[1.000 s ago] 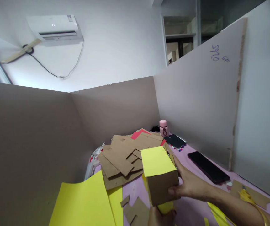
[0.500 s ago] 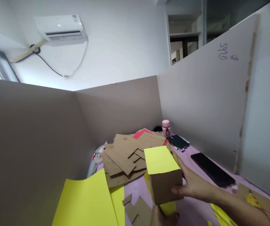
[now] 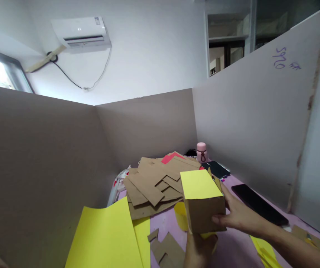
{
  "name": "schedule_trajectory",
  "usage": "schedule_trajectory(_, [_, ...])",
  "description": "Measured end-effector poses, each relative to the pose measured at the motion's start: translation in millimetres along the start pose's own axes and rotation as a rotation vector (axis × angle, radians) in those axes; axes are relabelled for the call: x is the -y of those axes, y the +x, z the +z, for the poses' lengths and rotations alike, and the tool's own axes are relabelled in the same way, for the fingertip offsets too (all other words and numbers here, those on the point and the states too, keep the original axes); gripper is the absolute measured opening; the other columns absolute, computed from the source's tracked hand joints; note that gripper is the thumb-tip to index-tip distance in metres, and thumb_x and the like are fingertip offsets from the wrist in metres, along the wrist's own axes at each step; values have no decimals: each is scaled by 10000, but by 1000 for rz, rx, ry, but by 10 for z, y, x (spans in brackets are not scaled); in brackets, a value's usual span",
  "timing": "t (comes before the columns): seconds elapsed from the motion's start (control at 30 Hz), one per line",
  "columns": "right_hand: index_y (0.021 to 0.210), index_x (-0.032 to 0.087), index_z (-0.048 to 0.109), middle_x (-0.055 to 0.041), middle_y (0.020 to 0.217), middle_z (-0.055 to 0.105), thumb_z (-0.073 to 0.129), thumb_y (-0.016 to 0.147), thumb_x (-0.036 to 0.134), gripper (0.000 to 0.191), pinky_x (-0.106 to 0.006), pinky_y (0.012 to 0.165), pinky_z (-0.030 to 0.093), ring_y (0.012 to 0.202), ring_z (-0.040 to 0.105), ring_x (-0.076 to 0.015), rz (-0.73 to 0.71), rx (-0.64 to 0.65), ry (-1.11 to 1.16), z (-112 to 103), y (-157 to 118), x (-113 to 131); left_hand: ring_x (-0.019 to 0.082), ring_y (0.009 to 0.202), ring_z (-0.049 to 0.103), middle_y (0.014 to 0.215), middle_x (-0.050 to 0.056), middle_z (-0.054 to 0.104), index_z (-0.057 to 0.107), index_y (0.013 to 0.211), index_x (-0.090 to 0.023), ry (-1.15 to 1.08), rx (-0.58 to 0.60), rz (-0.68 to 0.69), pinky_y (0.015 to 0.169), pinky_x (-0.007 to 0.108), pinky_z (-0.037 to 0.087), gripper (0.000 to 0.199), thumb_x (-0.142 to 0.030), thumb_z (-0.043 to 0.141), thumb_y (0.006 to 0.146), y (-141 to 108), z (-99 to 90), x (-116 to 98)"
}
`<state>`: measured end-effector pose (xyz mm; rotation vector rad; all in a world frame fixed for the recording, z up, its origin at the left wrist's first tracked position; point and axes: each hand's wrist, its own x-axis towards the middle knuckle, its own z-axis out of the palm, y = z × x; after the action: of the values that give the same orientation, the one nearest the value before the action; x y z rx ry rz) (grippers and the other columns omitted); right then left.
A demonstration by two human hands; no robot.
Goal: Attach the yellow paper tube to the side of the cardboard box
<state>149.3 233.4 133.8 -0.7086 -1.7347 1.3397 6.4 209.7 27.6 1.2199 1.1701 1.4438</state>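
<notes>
Box (image 3: 203,209) of brown cardboard with a yellow top face, held over the purple tabletop (image 3: 163,220). Right hand (image 3: 233,214) partly closed around the box's right side, thumb on the front face, fingers largely hidden. Left hand (image 3: 199,248) curled beneath the box, against its lower edge, next to a small yellow patch (image 3: 208,235); exact grip hidden, hold on the box not discernible. Beyond the box and to its left, pile of cardboard (image 3: 150,175) with a red piece (image 3: 170,157) among it. Just left of the box, curved yellow strip (image 3: 180,216); farther left, large yellow sheet (image 3: 106,234). Right of the box, black phone (image 3: 257,204); behind the box, pink bottle (image 3: 201,152).
</notes>
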Motion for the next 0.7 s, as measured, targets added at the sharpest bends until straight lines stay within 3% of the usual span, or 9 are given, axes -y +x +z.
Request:
schedule_trajectory(0.2, [1468, 309, -89, -120, 1537, 235, 800, 629, 454, 1231, -488, 1057, 329, 1353, 298, -354, -44, 14, -13, -16, 0, -54, 262, 1016, 614, 1102, 89, 698, 581, 1181, -116, 85, -43, -159, 839, 288, 471, 686, -22, 573, 501, -67, 0, 25])
schedule_trajectory(0.33, [1468, 310, -82, -125, 1522, 260, 791, 640, 462, 1212, -491, 1056, 330, 1347, 310, -350, -16, 7, -1, 0, 0, -49, 278, 1007, 618, 1089, 107, 704, 613, 1129, -106, 58, -45, -183, 841, 305, 471, 624, -22, 579, 512, -76, 8, -5])
schedule_trajectory(0.53, [1463, 326, -95, -133, 1529, 231, 791, 631, 486, 1226, -482, 999, 398, 1224, 469, -337, -28, -2, 57, -18, 12, -27, 260, 1084, 587, 1186, 93, 665, 554, 1215, -129, 66, 46, -68, 889, 292, 451, 676, -22, 547, 548, -17, -43, -32])
schedule_trajectory(0.63, [1466, 320, -78, -139, 1511, 275, 796, 613, 500, 1235, -488, 985, 406, 1184, 501, -337, -30, -12, 94, -73, -3, 19, 278, 1098, 565, 1175, 84, 664, 537, 1224, -141, 121, 112, 32, 909, 304, 434, 719, -9, 547, 517, -57, -137, -252])
schedule_trajectory(0.7, [1470, 314, -50, -135, 1515, 272, 791, 616, 508, 1214, -483, 991, 398, 1205, 481, -341, -18, -33, 89, -122, -20, 57, 281, 1094, 558, 1136, 77, 671, 560, 1177, -150, 167, 161, 64, 917, 307, 423, 640, -33, 553, 548, -99, -248, -439])
